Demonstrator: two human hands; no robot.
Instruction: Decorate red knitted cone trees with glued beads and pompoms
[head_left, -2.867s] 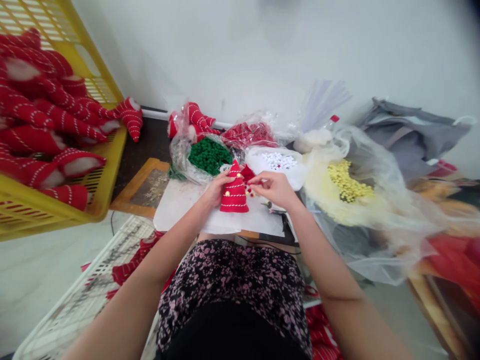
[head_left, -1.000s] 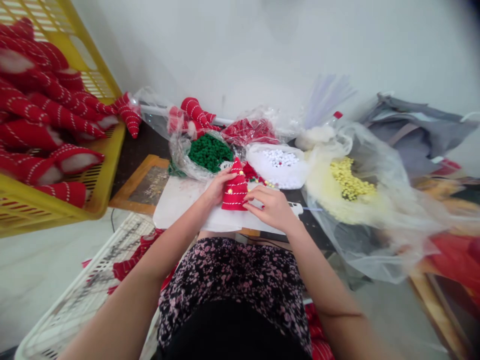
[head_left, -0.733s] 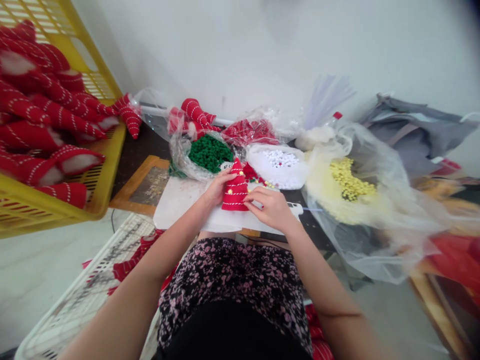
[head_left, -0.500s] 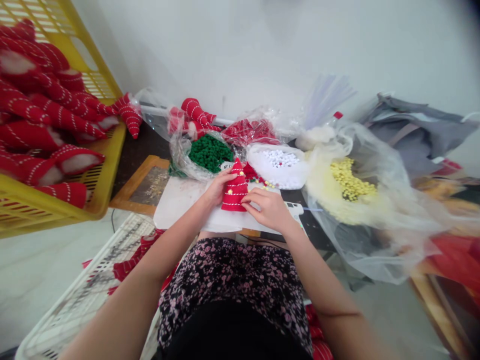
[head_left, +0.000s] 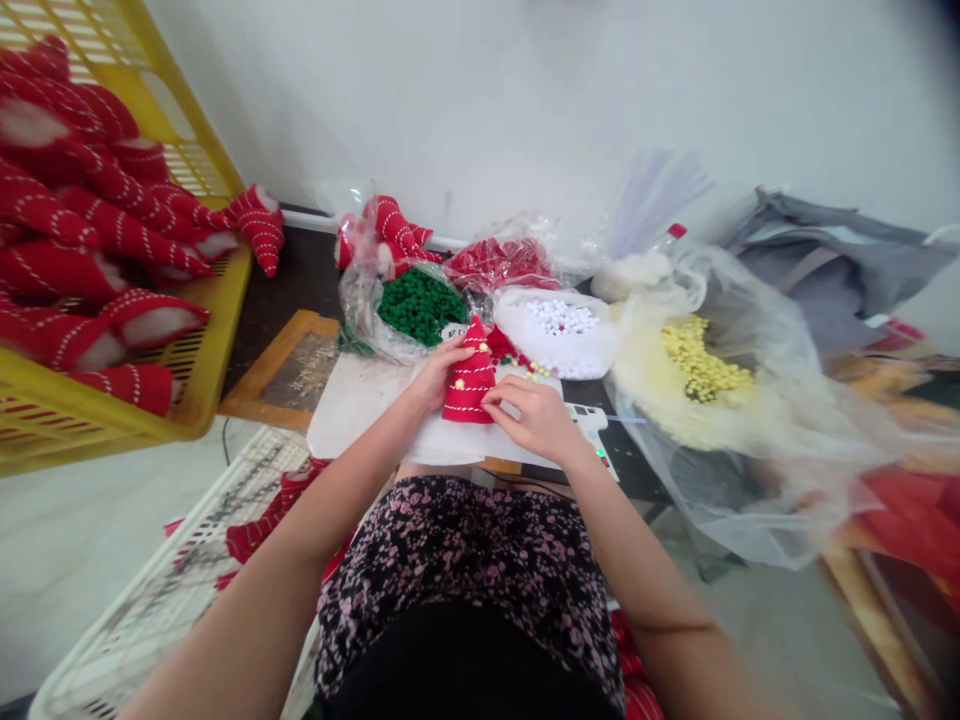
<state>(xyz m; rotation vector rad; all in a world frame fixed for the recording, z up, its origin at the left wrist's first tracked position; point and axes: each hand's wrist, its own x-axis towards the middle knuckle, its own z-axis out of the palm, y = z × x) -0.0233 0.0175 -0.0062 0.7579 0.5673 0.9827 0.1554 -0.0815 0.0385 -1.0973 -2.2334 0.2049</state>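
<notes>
2 hands from the head view: the left hand (head_left: 436, 378) curls around a red fabric cone (head_left: 469, 385), which stands upright on a white sheet (head_left: 360, 422). The right hand's (head_left: 534, 418) fingertips touch the cone's right side, half-closed; any grip there is hidden. Green pompoms (head_left: 420, 308) sit just behind, and a white device (head_left: 589, 420) is hard to make out.
</notes>
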